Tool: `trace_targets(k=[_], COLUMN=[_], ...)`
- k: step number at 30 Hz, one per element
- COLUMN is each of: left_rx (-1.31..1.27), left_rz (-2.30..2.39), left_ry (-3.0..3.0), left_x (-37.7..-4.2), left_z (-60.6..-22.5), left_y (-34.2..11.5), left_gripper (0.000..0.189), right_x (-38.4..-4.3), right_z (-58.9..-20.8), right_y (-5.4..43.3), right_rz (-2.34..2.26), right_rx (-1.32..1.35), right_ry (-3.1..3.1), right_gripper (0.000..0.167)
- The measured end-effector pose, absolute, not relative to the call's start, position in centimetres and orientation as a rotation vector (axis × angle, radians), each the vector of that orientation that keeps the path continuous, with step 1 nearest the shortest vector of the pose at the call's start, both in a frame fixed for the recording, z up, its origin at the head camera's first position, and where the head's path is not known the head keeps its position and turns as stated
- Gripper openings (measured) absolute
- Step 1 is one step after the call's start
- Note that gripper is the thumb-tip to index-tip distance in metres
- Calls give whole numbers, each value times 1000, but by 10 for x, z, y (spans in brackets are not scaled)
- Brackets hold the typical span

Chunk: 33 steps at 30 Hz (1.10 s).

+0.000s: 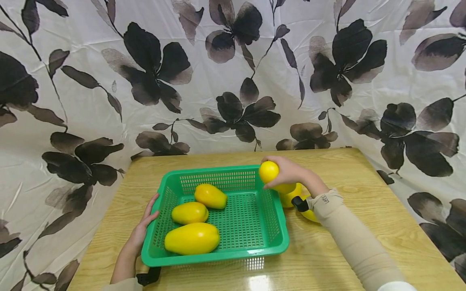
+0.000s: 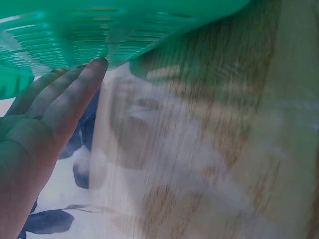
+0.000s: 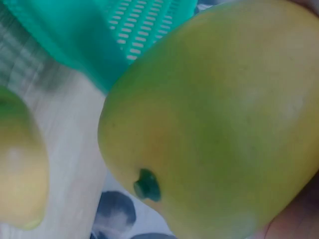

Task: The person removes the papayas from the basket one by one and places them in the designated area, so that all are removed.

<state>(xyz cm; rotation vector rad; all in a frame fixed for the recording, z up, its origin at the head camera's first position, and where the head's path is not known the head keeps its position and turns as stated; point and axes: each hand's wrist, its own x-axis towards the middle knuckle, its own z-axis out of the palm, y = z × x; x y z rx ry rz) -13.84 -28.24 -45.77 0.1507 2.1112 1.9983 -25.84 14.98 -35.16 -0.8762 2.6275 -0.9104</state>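
My right hand (image 1: 290, 171) grips a yellow papaya (image 1: 268, 172) above the right rim of the green plastic basket (image 1: 218, 261). In the right wrist view this papaya (image 3: 209, 119) looks yellow-green, with a short green stem. My left hand (image 1: 140, 230) rests against the basket's left side; its fairly straight fingers (image 2: 75, 97) touch the outer wall in the left wrist view. Inside the basket lie three papayas: one at the back (image 1: 211, 196), one in the middle (image 1: 190, 213) and a larger one in front (image 1: 193, 239).
More papayas (image 1: 290, 197) lie on the wooden table (image 1: 338, 246) right of the basket, partly hidden by my right hand and wrist. A floral cloth (image 1: 233, 85) hangs behind the table and along its sides.
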Motion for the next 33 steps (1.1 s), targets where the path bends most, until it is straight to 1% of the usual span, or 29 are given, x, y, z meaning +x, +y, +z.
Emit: trace_targets(k=[17,33], left_rx=[134,146], left_rz=[1992,1996], left_ry=[2107,2103], left_x=[-140,-139], left_z=[-456,-458], left_y=[-282,-283], left_gripper=[53,52], right_x=[-237,-215], right_z=[-366,-394], right_y=[186,208], right_rz=[-863,-873], right_rx=[-834,-751], right_ry=[2700,2650], right_gripper=[61,60])
